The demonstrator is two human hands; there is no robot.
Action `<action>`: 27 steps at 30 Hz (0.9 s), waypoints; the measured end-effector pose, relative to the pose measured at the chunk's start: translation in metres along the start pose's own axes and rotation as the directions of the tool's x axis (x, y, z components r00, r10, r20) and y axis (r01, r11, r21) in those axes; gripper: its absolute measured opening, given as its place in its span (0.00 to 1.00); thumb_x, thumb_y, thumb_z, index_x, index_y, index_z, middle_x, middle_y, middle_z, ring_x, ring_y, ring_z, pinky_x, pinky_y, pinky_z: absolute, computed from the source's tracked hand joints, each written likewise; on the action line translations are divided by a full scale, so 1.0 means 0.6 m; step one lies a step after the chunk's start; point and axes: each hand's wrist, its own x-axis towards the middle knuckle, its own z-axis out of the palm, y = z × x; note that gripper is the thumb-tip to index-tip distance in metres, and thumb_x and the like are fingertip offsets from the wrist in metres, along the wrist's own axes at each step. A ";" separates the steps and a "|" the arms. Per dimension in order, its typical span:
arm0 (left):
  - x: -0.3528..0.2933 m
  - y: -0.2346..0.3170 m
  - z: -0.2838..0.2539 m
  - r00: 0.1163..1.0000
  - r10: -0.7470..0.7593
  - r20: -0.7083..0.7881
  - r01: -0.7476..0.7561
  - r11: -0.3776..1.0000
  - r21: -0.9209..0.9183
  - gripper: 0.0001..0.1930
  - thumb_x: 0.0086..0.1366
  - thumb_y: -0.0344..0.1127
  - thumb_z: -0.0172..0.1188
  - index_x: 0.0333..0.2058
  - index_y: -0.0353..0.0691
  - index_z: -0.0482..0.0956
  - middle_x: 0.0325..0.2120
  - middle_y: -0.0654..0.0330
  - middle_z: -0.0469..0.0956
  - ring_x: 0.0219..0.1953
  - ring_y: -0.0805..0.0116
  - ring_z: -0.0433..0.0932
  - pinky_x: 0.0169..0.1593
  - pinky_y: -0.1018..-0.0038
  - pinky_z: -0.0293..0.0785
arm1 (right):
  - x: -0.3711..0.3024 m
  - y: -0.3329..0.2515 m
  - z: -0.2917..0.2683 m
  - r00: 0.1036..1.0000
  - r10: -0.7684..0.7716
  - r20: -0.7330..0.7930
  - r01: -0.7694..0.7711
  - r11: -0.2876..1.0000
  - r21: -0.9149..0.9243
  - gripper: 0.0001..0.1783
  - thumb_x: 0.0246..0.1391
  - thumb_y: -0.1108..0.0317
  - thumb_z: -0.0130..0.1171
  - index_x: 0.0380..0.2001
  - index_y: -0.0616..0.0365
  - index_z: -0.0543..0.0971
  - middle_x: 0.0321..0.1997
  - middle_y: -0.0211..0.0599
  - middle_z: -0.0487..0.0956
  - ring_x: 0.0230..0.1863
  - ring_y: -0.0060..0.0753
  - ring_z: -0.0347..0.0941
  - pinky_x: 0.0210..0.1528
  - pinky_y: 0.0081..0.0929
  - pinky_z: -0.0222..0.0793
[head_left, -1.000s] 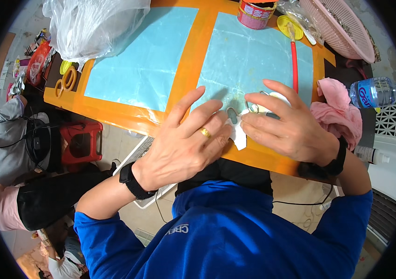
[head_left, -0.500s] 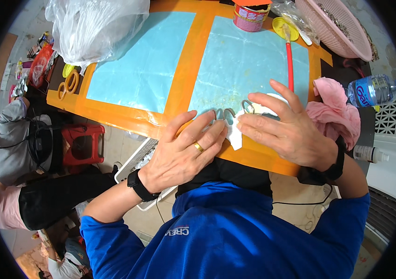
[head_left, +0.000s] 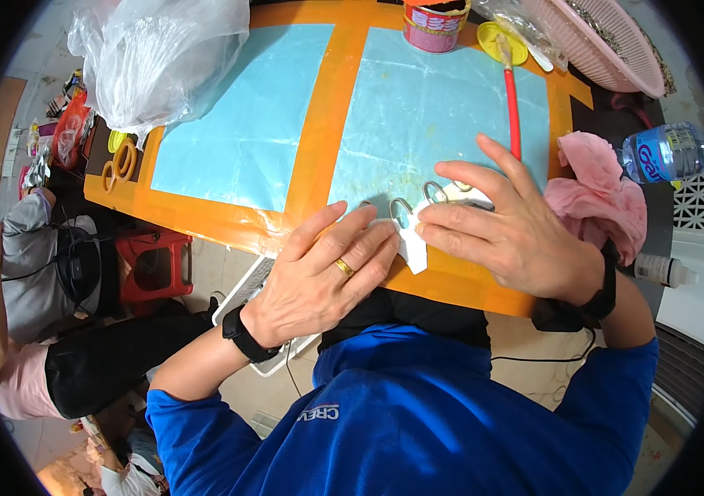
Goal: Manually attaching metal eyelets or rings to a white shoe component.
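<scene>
White piece [head_left: 414, 250]: positioned at the near edge of the table, between the two sets of fingertips; its pointed tab is directed toward the wearer, and its full long axis is hidden by the fingers.
Left hand [head_left: 331, 269]: laid along the piece's left side, fingertips in contact; whether it is pinched from beneath cannot be told.
Right hand [head_left: 521, 236]: extended leftward over the piece's right side; its thumb is concealed, so its grip likewise cannot be told. Neither hand is clearly nearer.
Metal loops [head_left: 401, 200]: ranged left to right along the piece's far edge.
Blue sheet [head_left: 418, 107]: spread beyond the loops.
Red-handled brush [head_left: 513, 116]: rested with its bristles over the yellow lid [head_left: 520, 50], beside the tin [head_left: 434, 33].
</scene>
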 end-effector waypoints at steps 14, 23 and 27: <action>-0.011 -0.019 -0.003 0.998 0.061 -0.005 -0.062 0.997 -0.049 0.28 0.66 0.40 0.67 0.66 0.51 0.81 0.57 0.68 0.82 0.64 0.68 0.76 0.82 0.47 0.54 | -0.007 -0.006 0.014 0.998 0.030 -0.051 -0.030 1.000 -0.008 0.12 0.57 0.65 0.66 0.44 0.53 0.88 0.57 0.24 0.82 0.75 0.41 0.66 0.82 0.69 0.53; 0.002 0.025 0.002 0.994 -0.098 0.038 0.100 0.994 -0.045 0.29 0.64 0.45 0.69 0.64 0.52 0.82 0.54 0.66 0.79 0.59 0.67 0.77 0.80 0.40 0.54 | -0.013 -0.010 0.010 0.999 0.052 0.006 -0.052 0.998 -0.018 0.17 0.54 0.65 0.68 0.48 0.45 0.89 0.59 0.20 0.81 0.71 0.45 0.67 0.82 0.72 0.43; 0.009 0.032 0.005 0.991 -0.127 0.033 0.128 0.991 -0.032 0.25 0.64 0.47 0.69 0.60 0.55 0.83 0.52 0.67 0.79 0.58 0.66 0.77 0.80 0.38 0.53 | -0.014 -0.011 0.011 0.997 0.072 0.008 -0.072 0.997 0.013 0.15 0.58 0.67 0.65 0.48 0.49 0.89 0.60 0.23 0.82 0.75 0.45 0.64 0.83 0.74 0.40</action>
